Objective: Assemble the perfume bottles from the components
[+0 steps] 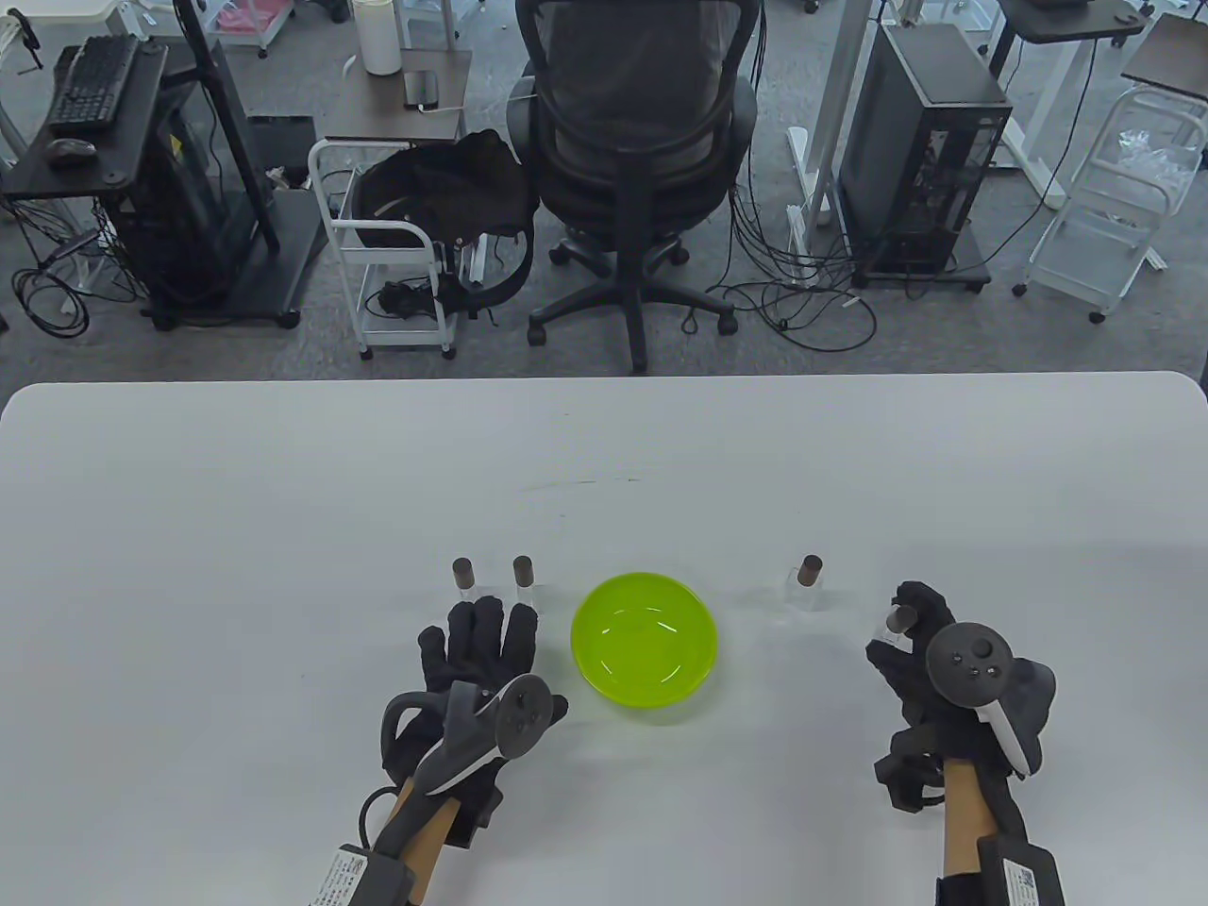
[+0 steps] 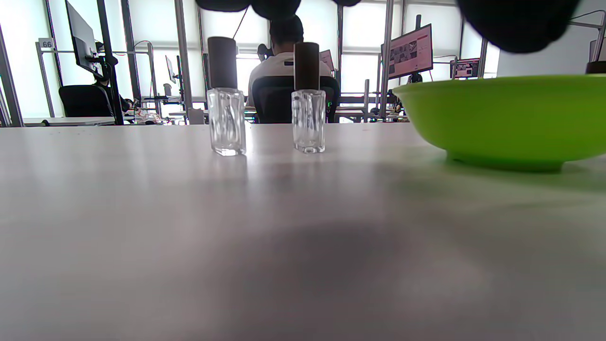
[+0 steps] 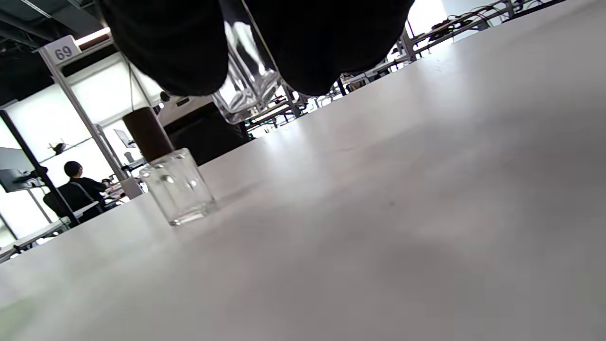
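We see the held perfume bottle pinched in the right hand, lifted off the white table; its clear body is mostly hidden by the gloved fingers, only the brown cap and glass base showing. A third capped bottle stands beside it. Two capped bottles stand left of the green bowl. The left hand lies flat, fingers spread, holding nothing; whether its fingertips touch those bottles we cannot tell.
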`<state>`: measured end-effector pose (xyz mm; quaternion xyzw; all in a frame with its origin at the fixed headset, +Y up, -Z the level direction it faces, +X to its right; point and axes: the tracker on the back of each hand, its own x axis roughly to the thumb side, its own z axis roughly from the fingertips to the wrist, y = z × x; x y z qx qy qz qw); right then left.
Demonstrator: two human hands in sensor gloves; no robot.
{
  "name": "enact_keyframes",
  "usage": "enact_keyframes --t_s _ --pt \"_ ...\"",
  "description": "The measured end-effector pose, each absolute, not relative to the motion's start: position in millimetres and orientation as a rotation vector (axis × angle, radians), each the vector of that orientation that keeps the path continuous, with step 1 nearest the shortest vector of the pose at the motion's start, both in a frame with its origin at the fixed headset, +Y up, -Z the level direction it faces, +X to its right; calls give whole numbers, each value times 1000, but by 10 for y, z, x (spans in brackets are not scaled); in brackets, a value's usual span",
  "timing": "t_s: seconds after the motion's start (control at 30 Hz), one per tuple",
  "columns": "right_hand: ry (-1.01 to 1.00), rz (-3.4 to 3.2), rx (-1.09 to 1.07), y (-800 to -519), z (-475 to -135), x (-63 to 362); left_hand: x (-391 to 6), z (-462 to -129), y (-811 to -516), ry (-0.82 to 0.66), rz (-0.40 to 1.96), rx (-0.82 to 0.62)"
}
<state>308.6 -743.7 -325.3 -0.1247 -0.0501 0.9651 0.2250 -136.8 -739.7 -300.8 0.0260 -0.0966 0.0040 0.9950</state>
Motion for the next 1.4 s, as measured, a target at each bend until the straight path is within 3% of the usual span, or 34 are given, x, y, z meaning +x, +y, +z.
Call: enact_keyframes --t_s 0.3,0.63,0.93,1.2,1.4 --pt "32 2632 -443 -7643 -3335 3196 -1371 -2995 -7382 -186 2 42" --pt "41 2658 -450 -7645 -3314 3204 -1381 -2996 -7383 -180 0 35" --pt "-95 2816 -364 -7268 -3081 3212 -1377 -2997 -7378 -179 -3 30" --pt "-473 2995 -90 -6782 -2779 2556 -1373 -2989 -7382 -172 1 39" --pt "-452 3105 175 -6879 -2687 1991 -1360 -2969 -7393 -166 -15 38"
